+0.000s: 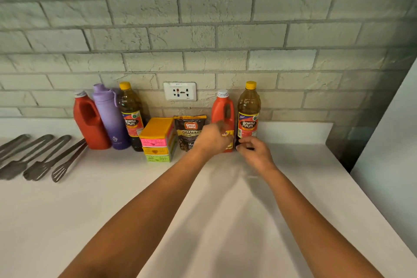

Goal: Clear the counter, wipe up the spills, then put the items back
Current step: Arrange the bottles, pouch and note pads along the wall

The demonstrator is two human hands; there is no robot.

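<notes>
My left hand curls loosely in front of the red jug at the far wall; whether it grips I cannot tell. My right hand pinches the base of the vinegar bottle just right of the jug. The bottle looks nearly full, so I judge it heavy and smooth-sided; a grip round the waist would serve better than the base. The jug has a moulded handle to take. The counter offers wide open room near me; its edge drops away on the right.
</notes>
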